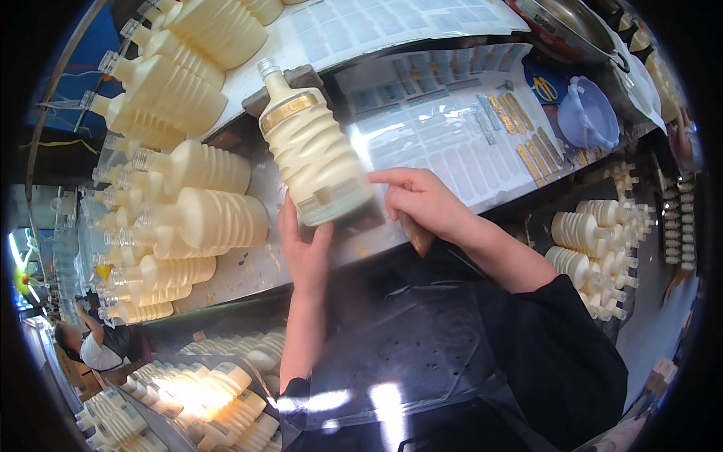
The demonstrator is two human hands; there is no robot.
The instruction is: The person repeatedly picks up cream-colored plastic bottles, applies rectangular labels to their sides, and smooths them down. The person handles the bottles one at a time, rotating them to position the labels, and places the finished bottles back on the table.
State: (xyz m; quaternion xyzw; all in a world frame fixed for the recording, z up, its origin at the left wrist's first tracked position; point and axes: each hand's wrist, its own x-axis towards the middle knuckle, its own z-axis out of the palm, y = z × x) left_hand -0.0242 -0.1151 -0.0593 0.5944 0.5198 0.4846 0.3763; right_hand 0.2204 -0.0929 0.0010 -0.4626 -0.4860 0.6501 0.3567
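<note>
At the centre of the frame, we see the left hand (305,252) half open, thumb and fingers parted around the base of a cream bottle (312,147); how firmly it grips, we cannot tell. The right hand (425,202), just right of the bottle, has its index finger stretched to the bottle's lower side, touching or nearly so, and its other fingers curled on a flat brown piece (416,235). The bottle slants, its clear neck toward the upper left by a dark block (303,77), with a gold band (290,111) round its shoulder. If the left hand slackened, we judge the bottle could roll or slide off the block; an uneven push from that finger might crease the patch (329,194) near its base. Farther out, we find sheets of gold strips (536,157) at upper right, and crowded bottles (218,218) at left, which a wide elbow swing could topple.
</note>
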